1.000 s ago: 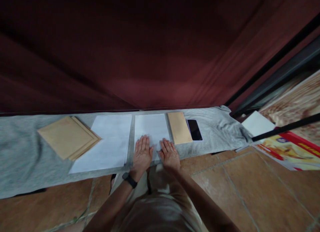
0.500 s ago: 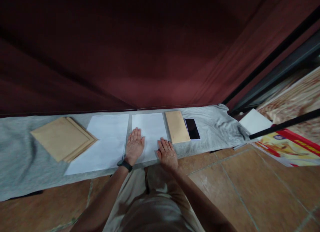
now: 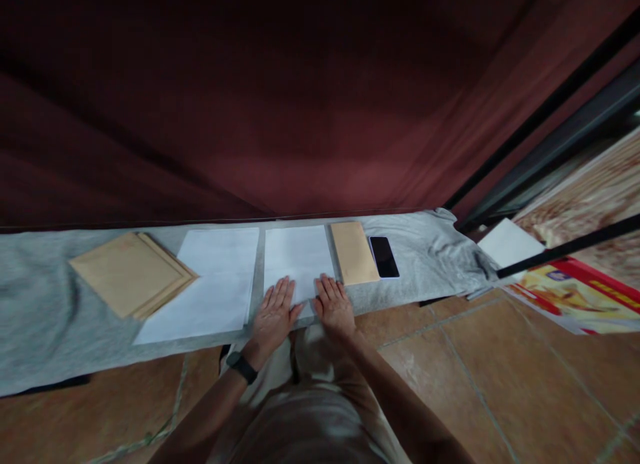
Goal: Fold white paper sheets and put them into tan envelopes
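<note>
Head view. Both hands lie flat, palms down, fingers spread wide, holding nothing. Left hand point(image 3: 274, 317) and right hand point(image 3: 334, 307) press the near edge of a white sheet point(image 3: 299, 254), at centre frame on a grey cloth point(image 3: 40, 304) that runs left to right.

A second white sheet point(image 3: 210, 281) lies just left of it, and a stack of brown envelopes point(image 3: 131, 273) sits further left. A single brown envelope point(image 3: 354, 253) lies just right of the pressed sheet, with a dark phone point(image 3: 384, 256) touching its right side.

Risk, as a judgement: the cloth is loose over the floor tiles point(image 3: 475, 377); pressing or sliding could drag it, wrinkle the sheet or shift it against the envelope.

Against half a second ago: the left hand has drawn back from the sheet's left part to its near edge, close beside the right hand, which has barely moved.
</note>
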`<state>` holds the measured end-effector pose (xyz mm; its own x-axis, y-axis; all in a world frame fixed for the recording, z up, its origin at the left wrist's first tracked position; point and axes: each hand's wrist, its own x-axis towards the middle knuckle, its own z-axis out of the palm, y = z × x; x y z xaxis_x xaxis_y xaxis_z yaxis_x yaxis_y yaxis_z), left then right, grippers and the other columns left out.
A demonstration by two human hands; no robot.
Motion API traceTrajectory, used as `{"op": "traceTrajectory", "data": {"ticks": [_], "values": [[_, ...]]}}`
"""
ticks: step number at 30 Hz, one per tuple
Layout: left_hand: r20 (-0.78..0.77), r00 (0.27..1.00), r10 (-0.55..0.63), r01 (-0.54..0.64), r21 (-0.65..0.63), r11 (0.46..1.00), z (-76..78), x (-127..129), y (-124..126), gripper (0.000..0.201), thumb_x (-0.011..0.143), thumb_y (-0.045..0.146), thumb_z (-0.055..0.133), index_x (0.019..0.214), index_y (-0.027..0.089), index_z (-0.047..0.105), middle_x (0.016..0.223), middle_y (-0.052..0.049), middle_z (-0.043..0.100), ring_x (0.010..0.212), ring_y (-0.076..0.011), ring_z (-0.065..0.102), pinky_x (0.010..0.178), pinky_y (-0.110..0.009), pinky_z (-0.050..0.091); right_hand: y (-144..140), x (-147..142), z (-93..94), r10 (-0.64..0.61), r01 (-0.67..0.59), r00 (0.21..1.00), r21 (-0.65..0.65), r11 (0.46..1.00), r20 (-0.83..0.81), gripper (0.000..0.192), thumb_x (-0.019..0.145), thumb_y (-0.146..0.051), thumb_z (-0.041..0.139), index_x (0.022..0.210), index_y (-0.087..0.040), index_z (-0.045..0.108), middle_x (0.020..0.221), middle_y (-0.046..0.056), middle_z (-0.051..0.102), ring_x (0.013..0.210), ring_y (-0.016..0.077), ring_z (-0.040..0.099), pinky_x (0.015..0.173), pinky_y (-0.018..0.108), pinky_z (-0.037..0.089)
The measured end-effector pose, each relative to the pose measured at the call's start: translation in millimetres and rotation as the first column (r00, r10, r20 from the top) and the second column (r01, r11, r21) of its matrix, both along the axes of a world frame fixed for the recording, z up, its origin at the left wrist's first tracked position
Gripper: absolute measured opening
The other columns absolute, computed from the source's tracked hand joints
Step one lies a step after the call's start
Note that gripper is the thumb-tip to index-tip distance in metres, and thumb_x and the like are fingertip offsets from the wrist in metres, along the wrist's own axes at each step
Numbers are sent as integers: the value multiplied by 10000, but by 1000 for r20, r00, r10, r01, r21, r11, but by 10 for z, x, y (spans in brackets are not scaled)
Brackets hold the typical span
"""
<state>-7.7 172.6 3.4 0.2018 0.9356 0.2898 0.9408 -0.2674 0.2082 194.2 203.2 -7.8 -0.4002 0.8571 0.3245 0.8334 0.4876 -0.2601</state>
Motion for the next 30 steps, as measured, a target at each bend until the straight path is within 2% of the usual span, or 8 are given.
{"op": "traceTrajectory", "data": {"ticks": [4,8,13,17,25,30], "values": [[24,999,39,-40,21,999,-12,-151,-154,651,1032,482,358,1538,75,390,1570,-207,433,1490,-306,372,1218,-510,322,-2,-5,2,-4,4,1000,-4,1000,-10,530,1035,-324,470,1532,-143,427,1575,134,449,1460,278,414,1211,479,314],[27,1000,7,-8,24,1000,-23,-251,-273,659,1022,486,404,1544,85,384,1581,-225,409,1494,-327,359,1206,-533,337,-6,-6,-1,-9,9,1000,-4,1000,-17,531,1034,-335,483,1528,-146,436,1573,133,452,1458,284,418,1212,479,311],[11,999,-47,47,24,999,-15,-266,-307,606,963,481,556,1510,231,479,1650,-179,296,1519,-384,277,1197,-592,321,-9,-2,9,-2,2,1000,2,1000,-26,531,1033,-333,494,1529,-154,435,1572,135,453,1464,279,411,1216,478,308],[18,998,-63,62,29,998,-34,-275,-310,573,951,423,593,1495,267,503,1665,-151,269,1528,-389,245,1200,-607,311,-15,19,27,13,-13,999,2,1000,-34,517,1035,-324,489,1521,-151,447,1565,139,464,1467,271,408,1218,478,309],[8,996,-90,89,17,996,-82,-369,-292,569,947,348,584,1502,258,495,1661,-146,288,1517,-369,297,1181,-564,367,-131,287,59,117,-119,992,-40,992,-49,501,1048,-304,444,1528,-160,437,1558,124,478,1469,248,403,1230,489,311],[-9,995,-104,104,13,994,-101,-408,-306,520,980,298,502,1500,268,496,1654,-140,311,1523,-353,290,1183,-555,361,-191,443,93,205,-209,977,-85,974,-48,561,1008,-291,520,1541,-153,413,1576,142,447,1469,267,397,1228,513,321]]}}
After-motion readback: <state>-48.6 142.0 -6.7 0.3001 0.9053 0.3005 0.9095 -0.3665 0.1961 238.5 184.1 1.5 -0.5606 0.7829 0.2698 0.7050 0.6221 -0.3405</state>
